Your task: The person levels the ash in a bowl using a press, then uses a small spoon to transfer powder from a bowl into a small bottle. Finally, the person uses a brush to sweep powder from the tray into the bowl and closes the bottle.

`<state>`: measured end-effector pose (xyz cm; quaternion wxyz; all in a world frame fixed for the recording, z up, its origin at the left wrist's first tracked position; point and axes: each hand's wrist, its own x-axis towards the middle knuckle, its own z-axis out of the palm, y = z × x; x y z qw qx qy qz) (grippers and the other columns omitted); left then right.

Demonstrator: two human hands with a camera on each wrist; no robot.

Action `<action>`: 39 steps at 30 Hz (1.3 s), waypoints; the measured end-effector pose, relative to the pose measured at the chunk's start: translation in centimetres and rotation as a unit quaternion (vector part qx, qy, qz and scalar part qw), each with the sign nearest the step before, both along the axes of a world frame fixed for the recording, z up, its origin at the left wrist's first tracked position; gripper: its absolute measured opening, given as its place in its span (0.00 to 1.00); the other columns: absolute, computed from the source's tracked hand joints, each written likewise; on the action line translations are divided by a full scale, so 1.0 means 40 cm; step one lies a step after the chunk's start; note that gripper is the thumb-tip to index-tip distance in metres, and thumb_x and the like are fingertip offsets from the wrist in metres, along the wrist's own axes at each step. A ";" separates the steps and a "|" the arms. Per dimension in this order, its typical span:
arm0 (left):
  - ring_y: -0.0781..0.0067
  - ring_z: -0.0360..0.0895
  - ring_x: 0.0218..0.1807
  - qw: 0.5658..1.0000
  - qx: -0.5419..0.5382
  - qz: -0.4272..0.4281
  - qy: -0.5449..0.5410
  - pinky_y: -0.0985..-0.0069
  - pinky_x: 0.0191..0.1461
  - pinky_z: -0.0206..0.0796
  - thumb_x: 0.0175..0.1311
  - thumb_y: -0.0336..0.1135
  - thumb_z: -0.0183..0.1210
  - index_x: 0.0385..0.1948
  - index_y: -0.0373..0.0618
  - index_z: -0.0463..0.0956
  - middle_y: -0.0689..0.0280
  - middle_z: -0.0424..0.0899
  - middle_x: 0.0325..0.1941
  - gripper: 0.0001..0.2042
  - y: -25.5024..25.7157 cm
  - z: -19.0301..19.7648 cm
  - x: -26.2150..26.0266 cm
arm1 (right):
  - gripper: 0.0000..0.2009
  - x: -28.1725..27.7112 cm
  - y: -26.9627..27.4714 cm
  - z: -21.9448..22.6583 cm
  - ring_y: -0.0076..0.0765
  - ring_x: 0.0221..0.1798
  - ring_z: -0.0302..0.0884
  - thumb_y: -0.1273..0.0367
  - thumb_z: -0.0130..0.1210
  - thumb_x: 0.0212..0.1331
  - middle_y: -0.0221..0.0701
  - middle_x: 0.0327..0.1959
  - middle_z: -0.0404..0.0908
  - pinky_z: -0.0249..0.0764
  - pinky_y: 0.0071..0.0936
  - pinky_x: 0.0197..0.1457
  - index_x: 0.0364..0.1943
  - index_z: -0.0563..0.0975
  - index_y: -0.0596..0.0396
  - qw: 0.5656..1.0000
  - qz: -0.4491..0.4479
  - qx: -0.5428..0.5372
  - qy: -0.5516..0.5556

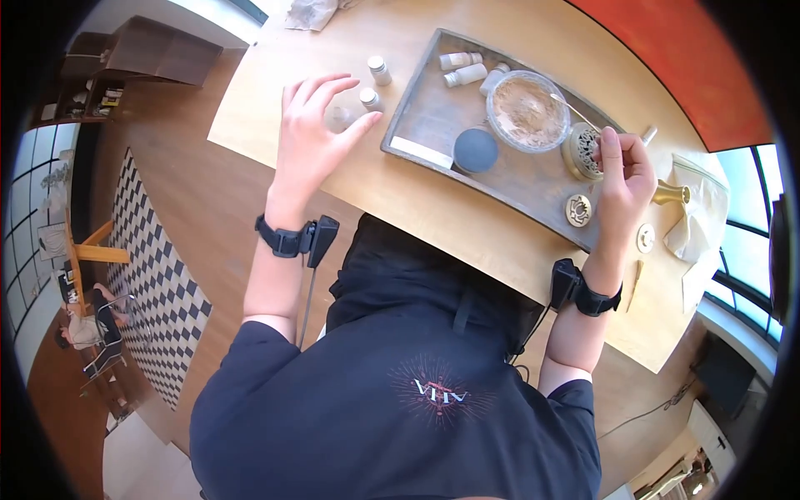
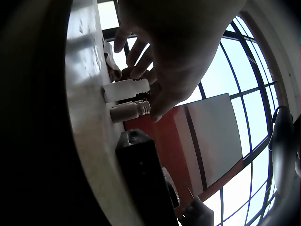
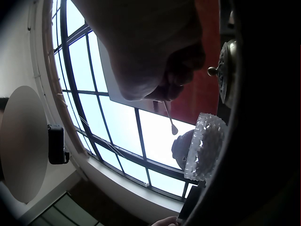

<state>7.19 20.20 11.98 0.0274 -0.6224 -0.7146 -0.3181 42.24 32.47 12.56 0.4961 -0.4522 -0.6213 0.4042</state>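
My right hand (image 1: 627, 171) pinches the handle of a slim small-headed spoon (image 3: 169, 117). In the head view the spoon's head points over a clear bowl (image 1: 497, 125) of tan powder (image 1: 529, 108). Close by that hand is a round metal burner (image 1: 575, 158) with a pierced lid, partly covered by the fingers. My left hand (image 1: 315, 133) is spread above the table's left side, holding nothing. Near its fingers two small capped bottles (image 1: 379, 71) stand upright. In the left wrist view the thumb tip is right by the neck of the nearer bottle (image 2: 129, 111).
A shallow grey tray (image 1: 408, 108) bears the bowl, the burner, several white-labelled bottles (image 1: 465, 76) and a dark round container (image 1: 476, 151). A lotus-patterned disc (image 1: 577, 210) lies by its near edge. Right of it are a brass vessel (image 1: 671, 193) and a pale cloth pouch (image 1: 696, 221).
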 end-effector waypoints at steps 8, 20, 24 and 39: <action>0.56 0.75 0.58 0.999 0.014 -0.021 0.032 0.63 0.62 0.71 0.56 0.35 0.74 0.39 0.44 0.87 0.65 0.88 0.51 0.11 0.043 0.020 0.010 | 0.12 0.000 -0.007 0.016 0.12 0.30 0.70 0.67 0.63 0.72 0.21 0.26 0.79 0.64 0.13 0.35 0.31 0.80 0.60 1.000 0.001 0.000 0.005; 0.76 0.88 0.44 0.897 -0.028 -0.141 -0.419 0.82 0.46 0.81 0.63 0.23 0.70 0.48 0.35 0.83 0.57 0.90 0.50 0.13 -0.051 0.120 0.144 | 0.16 -0.029 -0.023 0.041 0.14 0.21 0.64 0.64 0.67 0.66 0.23 0.16 0.72 0.62 0.19 0.27 0.25 0.79 0.60 0.975 -0.087 0.066 -0.192; 0.80 0.88 0.40 0.911 -0.015 -0.172 -0.375 0.84 0.42 0.80 0.61 0.24 0.72 0.46 0.37 0.85 0.61 0.92 0.46 0.12 -0.037 0.110 0.170 | 0.15 -0.031 -0.018 0.033 0.18 0.21 0.67 0.63 0.67 0.65 0.26 0.16 0.76 0.66 0.21 0.28 0.26 0.80 0.60 0.975 -0.067 0.054 -0.205; 0.71 0.87 0.49 0.858 -0.031 -0.256 -0.444 0.77 0.51 0.80 0.60 0.22 0.71 0.44 0.36 0.82 0.55 0.89 0.49 0.12 0.001 0.158 0.270 | 0.14 -0.053 -0.187 0.114 0.21 0.37 0.79 0.62 0.62 0.71 0.30 0.36 0.86 0.72 0.22 0.40 0.48 0.82 0.59 0.966 0.244 -0.079 -0.026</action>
